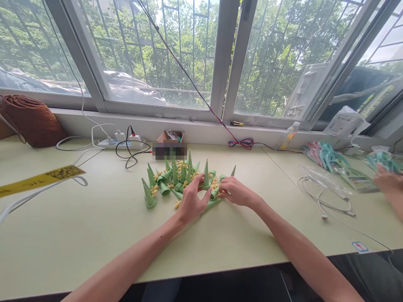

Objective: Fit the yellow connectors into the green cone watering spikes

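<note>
A pile of pale green plastic cone-shaped spikes (pixel 174 175) mixed with small yellow valve-like pieces (pixel 154 191) lies in front of me. My left hand (pixel 193 198) is closed, thumb and fingers around the base of an upright green spike (pixel 206 175) at the pile's near right side. Beside it, my right hand (pixel 234 191) has its fingers curled together at the pile's right edge. Green parts lie at its fingertips, but what it grips is partly hidden. One green spike (pixel 149 198) stands apart at the pile's left.
Behind the pile sit a small open cardboard box (pixel 162 137) and a power strip (pixel 121 144) with cables. To the right lie a white cable (pixel 315 195) and bagged pink and teal items (pixel 327 157). Another person's hand (pixel 388 180) reaches in at far right. A yellow tag (pixel 37 181) hangs at left.
</note>
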`<action>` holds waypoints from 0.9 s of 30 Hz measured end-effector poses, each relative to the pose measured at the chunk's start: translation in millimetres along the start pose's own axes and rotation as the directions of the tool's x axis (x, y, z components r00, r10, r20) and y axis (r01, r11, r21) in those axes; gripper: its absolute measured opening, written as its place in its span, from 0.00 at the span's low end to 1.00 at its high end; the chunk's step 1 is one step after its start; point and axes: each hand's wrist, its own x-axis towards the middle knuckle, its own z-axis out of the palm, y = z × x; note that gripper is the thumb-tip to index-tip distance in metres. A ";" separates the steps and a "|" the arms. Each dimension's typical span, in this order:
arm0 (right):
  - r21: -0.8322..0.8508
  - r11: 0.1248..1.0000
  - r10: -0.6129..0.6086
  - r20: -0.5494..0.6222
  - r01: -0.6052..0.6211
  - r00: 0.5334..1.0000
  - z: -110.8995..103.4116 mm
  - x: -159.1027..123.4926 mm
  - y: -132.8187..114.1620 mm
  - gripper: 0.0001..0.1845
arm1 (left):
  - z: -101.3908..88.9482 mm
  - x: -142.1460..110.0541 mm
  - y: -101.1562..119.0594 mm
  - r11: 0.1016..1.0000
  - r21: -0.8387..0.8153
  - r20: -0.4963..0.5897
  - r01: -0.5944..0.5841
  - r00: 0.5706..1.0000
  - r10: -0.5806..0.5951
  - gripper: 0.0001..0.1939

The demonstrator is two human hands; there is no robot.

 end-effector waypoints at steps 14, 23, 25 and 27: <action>0.058 0.998 0.015 -0.090 -0.010 0.996 -9.2 -1.9 -10.1 0.09 | -0.7 3.9 -1.7 0.986 -0.124 -0.033 0.109 0.993 -0.114 0.20; 0.106 0.984 -0.077 -0.490 0.146 0.869 5.7 2.1 -17.6 0.07 | -2.9 3.9 2.2 0.995 -0.075 -0.024 0.067 0.997 -0.069 0.17; 0.081 0.979 -0.115 -0.533 0.185 0.839 10.3 3.8 -21.7 0.07 | -3.5 3.8 3.6 0.997 -0.060 -0.017 0.048 0.999 -0.049 0.17; 0.066 0.974 -0.142 -0.564 0.215 0.814 13.9 5.0 -25.9 0.08 | -4.0 3.9 4.5 0.998 -0.054 -0.007 0.027 1.000 -0.028 0.16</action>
